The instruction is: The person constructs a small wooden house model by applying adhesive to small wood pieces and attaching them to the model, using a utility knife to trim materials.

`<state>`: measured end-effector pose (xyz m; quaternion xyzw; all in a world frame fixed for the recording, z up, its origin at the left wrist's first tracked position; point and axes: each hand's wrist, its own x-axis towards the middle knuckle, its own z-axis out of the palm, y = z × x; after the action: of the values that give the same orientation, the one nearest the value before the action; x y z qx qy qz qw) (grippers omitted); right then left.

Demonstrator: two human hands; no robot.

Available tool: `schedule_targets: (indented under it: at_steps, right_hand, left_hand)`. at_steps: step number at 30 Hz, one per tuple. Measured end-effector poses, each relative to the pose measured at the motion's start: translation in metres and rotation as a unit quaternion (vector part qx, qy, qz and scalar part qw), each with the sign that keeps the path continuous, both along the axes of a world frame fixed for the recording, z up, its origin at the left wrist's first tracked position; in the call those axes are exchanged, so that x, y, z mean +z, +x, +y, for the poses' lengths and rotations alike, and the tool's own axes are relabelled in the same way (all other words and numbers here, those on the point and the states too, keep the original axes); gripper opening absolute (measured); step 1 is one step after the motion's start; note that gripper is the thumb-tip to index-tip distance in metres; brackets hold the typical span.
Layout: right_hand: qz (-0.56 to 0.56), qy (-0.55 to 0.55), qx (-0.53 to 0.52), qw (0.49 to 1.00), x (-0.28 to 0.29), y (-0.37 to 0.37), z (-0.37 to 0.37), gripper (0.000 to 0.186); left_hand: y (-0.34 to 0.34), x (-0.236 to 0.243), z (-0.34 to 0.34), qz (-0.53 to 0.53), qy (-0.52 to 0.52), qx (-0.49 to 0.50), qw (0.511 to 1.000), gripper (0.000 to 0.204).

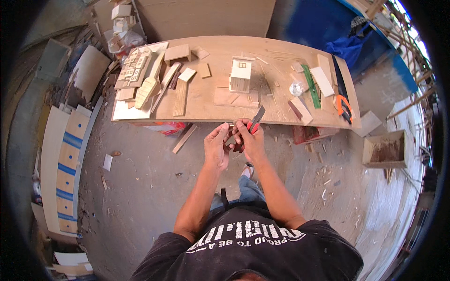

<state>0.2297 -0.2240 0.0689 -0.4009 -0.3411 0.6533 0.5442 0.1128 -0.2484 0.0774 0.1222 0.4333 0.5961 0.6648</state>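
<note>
In front of the table's near edge, my two hands are held close together. My right hand (251, 143) is closed around a red-handled knife (258, 115), its broad grey blade pointing up and to the right. The fingertips of my left hand (216, 146) pinch a small light sliver of wood (230, 125), close to the right fingertips. Part of the knife's handle is hidden by my fingers. Beyond the hands, a small wooden model house (240, 75) stands upright on the table, behind a flat thin board (225, 97).
The wooden table (197, 110) carries house-front panels (136, 68) at left, wood blocks, a green strip (311, 86) and an orange-handled saw (343, 107) at right. A wooden box (385, 149) stands on the floor at right. A long blue-striped panel (69, 161) lies at left.
</note>
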Motion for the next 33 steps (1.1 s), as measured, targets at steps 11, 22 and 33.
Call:
schedule_targets:
  at_steps: [11,22,33]
  right_hand:
    - [0.009,-0.016,0.069,0.997,0.010,0.001,0.067,0.013]
    - [-0.006,-0.064,-0.018,0.998,-0.002,-0.037,0.074,0.011]
    - [-0.096,-0.033,-0.056,0.993,-0.015,-0.051,0.050,0.013]
  left_hand:
    - [0.006,0.008,0.051,-0.027,-0.001,0.079,0.997,0.017]
    - [-0.038,-0.008,0.060,-0.063,0.023,-0.008,0.998,0.020]
    - [-0.053,-0.032,0.060,0.026,-0.015,-0.040,0.999,0.017]
